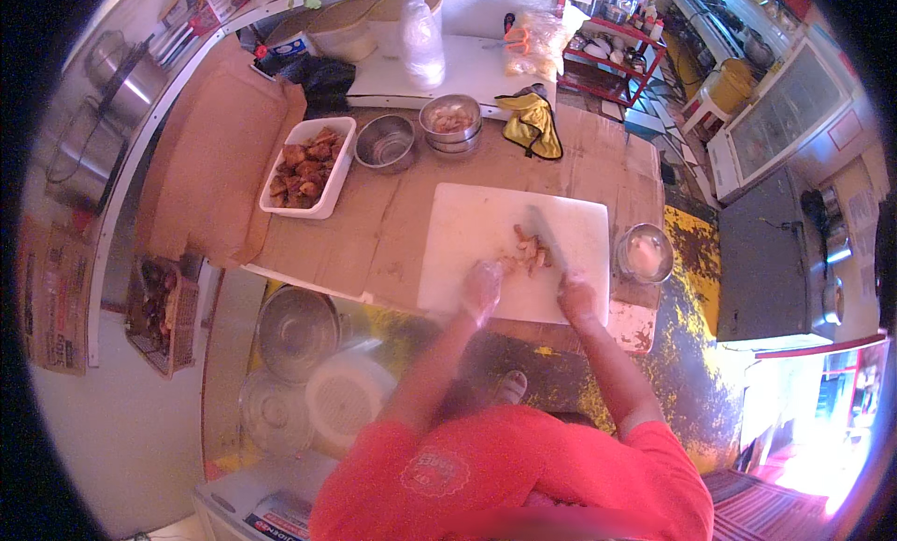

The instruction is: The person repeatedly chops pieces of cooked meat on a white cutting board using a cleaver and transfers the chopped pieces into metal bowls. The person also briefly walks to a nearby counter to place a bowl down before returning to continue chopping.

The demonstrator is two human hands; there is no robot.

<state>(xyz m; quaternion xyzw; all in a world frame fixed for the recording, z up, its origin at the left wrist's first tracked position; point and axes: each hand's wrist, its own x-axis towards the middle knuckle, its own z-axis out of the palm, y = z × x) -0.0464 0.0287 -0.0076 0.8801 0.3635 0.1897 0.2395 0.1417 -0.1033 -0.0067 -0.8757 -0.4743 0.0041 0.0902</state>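
Note:
My right hand is closed around the handle of a knife, whose blade lies over the white cutting board. Left of the blade, small chopped pieces of what looks like cooked meat form a loose pile. My left hand, in a clear thin glove, rests at the board's near left part, beside the pile; its fingers are blurred, so whether they hold a piece cannot be told. A white plastic tub of browned meat chunks stands at the left of the table.
Steel bowls stand behind the board: one bare inside, and a stack with pieces in the top one. A steel bowl with pale contents is at the right. A yellow cloth and orange-handled scissors lie farther back.

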